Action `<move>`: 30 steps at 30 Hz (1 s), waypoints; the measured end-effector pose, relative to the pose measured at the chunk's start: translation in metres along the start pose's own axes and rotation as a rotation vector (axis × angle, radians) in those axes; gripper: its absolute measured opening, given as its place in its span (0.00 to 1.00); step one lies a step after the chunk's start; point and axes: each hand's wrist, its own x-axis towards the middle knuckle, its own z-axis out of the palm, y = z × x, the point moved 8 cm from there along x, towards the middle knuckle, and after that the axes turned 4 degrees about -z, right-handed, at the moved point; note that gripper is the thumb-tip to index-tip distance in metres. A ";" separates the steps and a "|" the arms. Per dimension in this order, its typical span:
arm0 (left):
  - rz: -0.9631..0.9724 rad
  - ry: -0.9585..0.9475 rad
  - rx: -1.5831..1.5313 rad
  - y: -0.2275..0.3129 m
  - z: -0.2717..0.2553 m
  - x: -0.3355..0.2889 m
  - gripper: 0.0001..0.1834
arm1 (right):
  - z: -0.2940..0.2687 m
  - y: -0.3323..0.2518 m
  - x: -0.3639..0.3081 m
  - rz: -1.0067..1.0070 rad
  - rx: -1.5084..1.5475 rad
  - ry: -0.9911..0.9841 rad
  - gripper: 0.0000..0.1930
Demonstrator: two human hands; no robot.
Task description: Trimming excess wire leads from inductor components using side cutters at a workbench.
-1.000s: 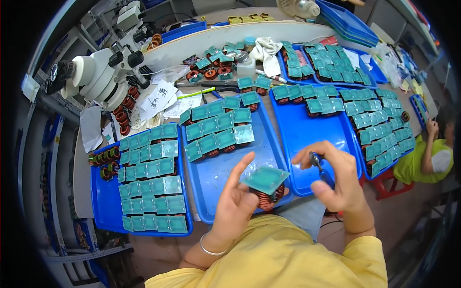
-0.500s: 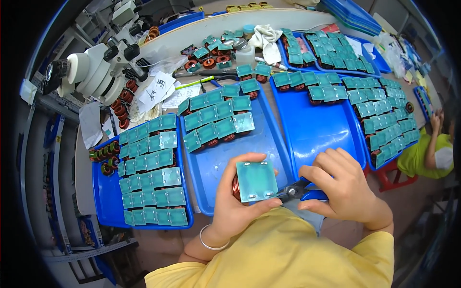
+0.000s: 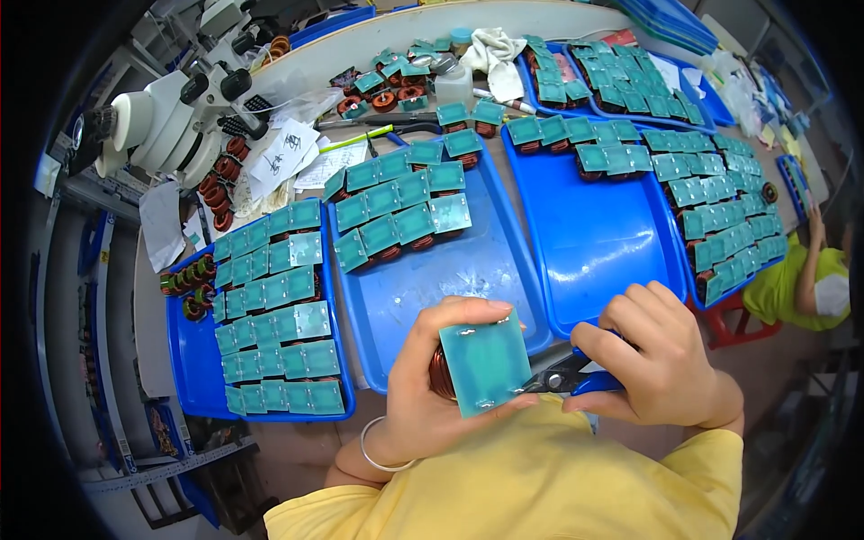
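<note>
My left hand (image 3: 418, 369) grips a coil with a square green circuit board (image 3: 486, 364) on it. The board's flat face with its solder points is turned up, and copper windings show at its left edge. My right hand (image 3: 652, 360) is wrapped round the blue handles of small cutting pliers (image 3: 553, 380). The tips of the pliers meet the board's lower right corner; whether the jaws are on a wire there I cannot make out. Behind my left hand lies a blue tray (image 3: 360, 346) with rows of the same board-topped coils (image 3: 396, 225).
More blue trays of boards stand at left (image 3: 192, 360) and right (image 3: 589, 270). A microscope (image 3: 166, 126) occupies the back left, near papers (image 3: 286, 157) and pliers lying on the bench. A white cloth (image 3: 493, 61) lies at the back. Another person's arm (image 3: 804, 279) shows at far right.
The coil with its board has tilted in my left hand and come slightly lower and nearer. The pliers have dropped a little with it, staying at the board's lower right corner.
</note>
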 end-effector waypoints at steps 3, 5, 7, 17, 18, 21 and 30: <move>0.076 -0.052 0.072 0.004 0.002 0.002 0.40 | -0.001 -0.001 -0.001 -0.015 -0.002 0.007 0.26; 0.101 -0.071 0.038 0.005 0.004 0.002 0.38 | -0.002 -0.001 -0.001 -0.017 -0.002 0.007 0.26; 0.126 -0.088 0.006 0.008 0.006 0.002 0.36 | -0.002 -0.002 -0.001 -0.022 0.000 0.007 0.25; -0.130 -0.151 0.061 -0.012 0.016 0.000 0.33 | 0.022 0.010 -0.020 -0.046 0.011 0.065 0.25; -0.204 -0.166 0.048 -0.019 0.018 0.000 0.33 | 0.026 0.012 -0.024 -0.033 0.032 0.089 0.25; -0.242 -0.213 0.098 -0.026 0.026 0.000 0.33 | 0.036 0.016 -0.037 0.018 0.042 0.096 0.25; -0.312 -0.284 -0.030 -0.037 0.040 -0.005 0.34 | 0.036 0.019 -0.060 0.116 0.135 0.148 0.26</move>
